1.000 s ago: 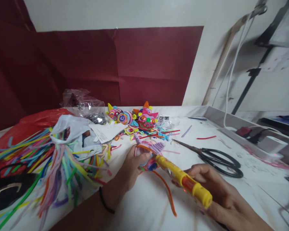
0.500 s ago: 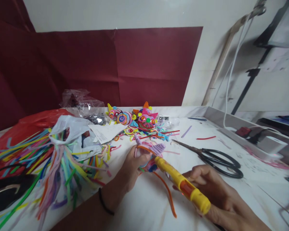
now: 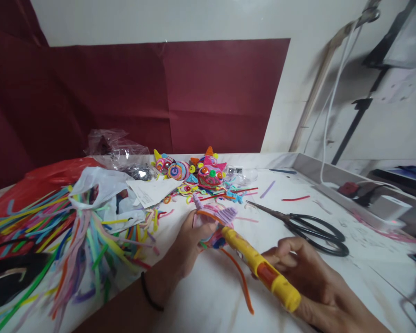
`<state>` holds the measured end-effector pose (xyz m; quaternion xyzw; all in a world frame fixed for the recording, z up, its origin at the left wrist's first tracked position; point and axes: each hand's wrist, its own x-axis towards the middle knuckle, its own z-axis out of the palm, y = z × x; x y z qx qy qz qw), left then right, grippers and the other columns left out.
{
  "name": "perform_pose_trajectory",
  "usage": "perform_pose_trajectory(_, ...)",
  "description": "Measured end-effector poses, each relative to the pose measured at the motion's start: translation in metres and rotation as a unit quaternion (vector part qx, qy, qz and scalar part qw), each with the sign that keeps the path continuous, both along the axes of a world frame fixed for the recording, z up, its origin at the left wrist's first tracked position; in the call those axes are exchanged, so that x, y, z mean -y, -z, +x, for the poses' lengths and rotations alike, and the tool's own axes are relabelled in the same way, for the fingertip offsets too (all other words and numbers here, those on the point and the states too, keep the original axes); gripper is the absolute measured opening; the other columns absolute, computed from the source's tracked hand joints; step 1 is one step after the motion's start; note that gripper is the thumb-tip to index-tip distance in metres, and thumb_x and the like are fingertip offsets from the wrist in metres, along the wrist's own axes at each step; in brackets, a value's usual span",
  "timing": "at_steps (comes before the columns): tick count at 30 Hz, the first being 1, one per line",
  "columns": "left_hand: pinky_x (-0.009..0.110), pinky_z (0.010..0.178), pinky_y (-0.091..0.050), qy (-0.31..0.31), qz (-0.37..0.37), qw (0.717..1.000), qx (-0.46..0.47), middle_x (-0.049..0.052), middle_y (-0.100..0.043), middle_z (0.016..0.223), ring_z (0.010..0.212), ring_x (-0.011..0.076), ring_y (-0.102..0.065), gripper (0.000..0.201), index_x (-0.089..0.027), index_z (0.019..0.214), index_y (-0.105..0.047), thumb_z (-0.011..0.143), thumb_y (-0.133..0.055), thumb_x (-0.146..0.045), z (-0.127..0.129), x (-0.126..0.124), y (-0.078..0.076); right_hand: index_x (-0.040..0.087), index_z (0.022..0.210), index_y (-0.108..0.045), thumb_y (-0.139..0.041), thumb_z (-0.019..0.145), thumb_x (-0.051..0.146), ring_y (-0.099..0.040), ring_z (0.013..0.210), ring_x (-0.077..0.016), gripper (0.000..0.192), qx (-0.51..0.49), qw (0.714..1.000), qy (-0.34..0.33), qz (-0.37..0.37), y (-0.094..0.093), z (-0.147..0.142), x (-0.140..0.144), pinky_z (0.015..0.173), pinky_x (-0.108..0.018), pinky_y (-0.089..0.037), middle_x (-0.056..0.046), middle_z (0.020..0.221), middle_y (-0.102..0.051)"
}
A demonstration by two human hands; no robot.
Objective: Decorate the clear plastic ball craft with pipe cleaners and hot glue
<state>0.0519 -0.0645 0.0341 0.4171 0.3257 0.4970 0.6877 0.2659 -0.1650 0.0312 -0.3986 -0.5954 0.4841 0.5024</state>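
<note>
My left hand (image 3: 190,238) is closed around a small pipe-cleaner animal head (image 3: 215,233) with purple striped ears. An orange pipe cleaner (image 3: 241,280) trails from it down to the tabletop. In my right hand (image 3: 315,282) is a yellow hot glue gun (image 3: 260,261), its fingers bent round the lower body and handle, which are partly hidden. The gun's tip meets the front of the head, just below the right ear; whether it touches is hard to tell. Black-handled scissors (image 3: 305,226) lie spread on the table, beyond my right hand.
At the left are bundled pipe cleaners (image 3: 90,249), a white plastic bag (image 3: 93,185) and a red bag (image 3: 55,175). Colourful finished figures (image 3: 210,173) stand at the back, near a folded paper (image 3: 150,192). A white power strip (image 3: 374,217) with cables borders the right side.
Both hands keep nearly the same pose. The glue gun's rear end has shifted very slightly left and down; the view has moved a little too.
</note>
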Motion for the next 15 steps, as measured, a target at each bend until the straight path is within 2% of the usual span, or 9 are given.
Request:
perform_pose_trajectory(3, 0.029, 0.07, -0.054, 0.002, 0.0, 1.0, -0.001, 0.006, -0.071, 0.097, 0.083, 0.0191, -0.066, 0.05, -0.017, 0.103, -0.065, 0.06, -0.083, -0.032, -0.0002, 0.0004, -0.0002, 0.03, 0.101, -0.056, -0.075, 0.081, 0.049, -0.067, 0.09, -0.0222, 0.033, -0.02, 1.0, 0.008, -0.01, 0.0005, -0.0016, 0.0005, 0.076, -0.032, -0.057, -0.003, 0.095, -0.068)
perform_pose_trajectory(9, 0.032, 0.072, -0.054, -0.014, -0.001, 1.0, -0.007, 0.006, -0.07, 0.094, 0.082, 0.0202, -0.066, 0.05, -0.016, 0.102, -0.063, 0.059, -0.082, -0.031, 0.0008, -0.0002, -0.0004, 0.03, 0.102, -0.051, -0.071, 0.085, 0.047, -0.069, 0.09, -0.0229, 0.031, -0.024, 0.999, -0.034, -0.025, 0.0038, 0.0013, 0.0013, 0.074, -0.033, -0.058, -0.004, 0.1, -0.068)
perform_pose_trajectory(15, 0.032, 0.073, -0.053, -0.032, 0.003, 0.999, -0.013, 0.005, -0.071, 0.09, 0.08, 0.0198, -0.066, 0.048, -0.017, 0.099, -0.064, 0.057, -0.082, -0.03, 0.002, -0.0016, -0.0004, 0.03, 0.098, -0.053, -0.078, 0.079, 0.048, -0.069, 0.095, -0.0244, 0.037, -0.075, 0.994, 0.008, -0.077, 0.0026, -0.0052, 0.0076, 0.071, -0.03, -0.055, -0.004, 0.104, -0.07)
